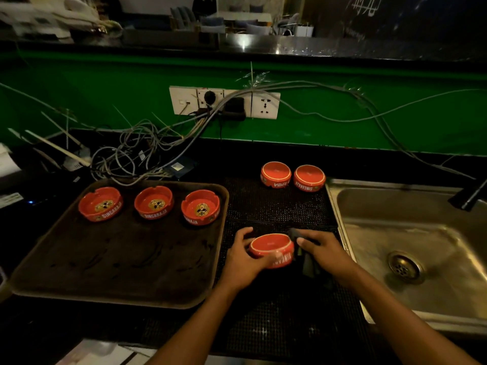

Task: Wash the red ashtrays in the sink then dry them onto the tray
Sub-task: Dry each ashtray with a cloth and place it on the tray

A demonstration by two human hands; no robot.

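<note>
Here the left hand [243, 255] curls round the near and left side of an upturned red ashtray [272, 249], base up, lettering upside down. The right hand [320, 247] grips a dark cloth [303, 250] bunched against the ashtray's right wall. The ashtray sits between the two hands, over the black dimpled mat [276, 206].

This looks like the drying step. To do it well, I would keep the left hand steady and turn the ashtray against the cloth, working round the wall and then into the notches and the bowl, since water likely sits there once it is flipped.

Left of the left hand lies the brown tray [118, 267], its raised rim just beside that hand. Three dried ashtrays [154, 202] stand upright in a row along its far side, so the near part of the tray offers plenty of room; the ashtray must be lifted over the rim, not slid. Beyond the hands, two more upturned ashtrays [292, 176] wait side by side on the mat. Right of the right hand, the steel sink [395, 233] edge stands close, so that elbow has less room.
</note>
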